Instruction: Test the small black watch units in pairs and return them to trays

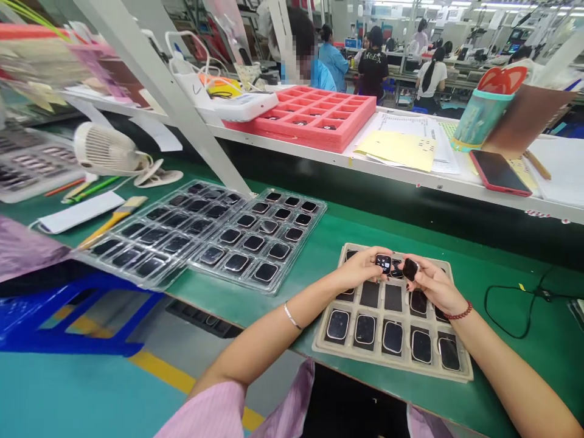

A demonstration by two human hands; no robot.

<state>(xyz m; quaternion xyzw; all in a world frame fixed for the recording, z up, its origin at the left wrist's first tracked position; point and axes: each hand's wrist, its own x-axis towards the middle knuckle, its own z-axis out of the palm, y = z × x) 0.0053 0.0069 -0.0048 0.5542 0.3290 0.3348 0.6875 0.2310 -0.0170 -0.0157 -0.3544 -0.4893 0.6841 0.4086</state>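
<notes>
- Lit watch (383, 264) is in the left hand (365, 266), just beyond the fingertips to the right, raised over the far half of the beige tray (392, 364); its screen faces the wearer and shows small icons.
- The left hand is mostly closed, thumb and fingers pinching that watch by its edges; its long axis is hard to tell at this angle.
- The right hand (431, 283) curls round a dark watch (411, 269), thumb at the near side and fingers behind; this one is tilted, its screen black, and sits to the left of the palm.
- The two held watches are near each other but apart, with another watch partly visible between them in the far row.
- Toward the wearer from this gap lie two compartments showing dark lining, the left one (369, 294) and the right one (393, 297); their long axes run roughly away from the wearer.
- The key relation appears to be this: the left one is nearer the left hand, while the right one lies between the two hands, below both watches.
- Nearest the wearer, the tray's front row holds five watches, long axes likewise pointing away.
- Farther left on the green worktable (347, 225), well apart from both hands, two clear trays (232, 278) hold more dark-screened pieces.
</notes>
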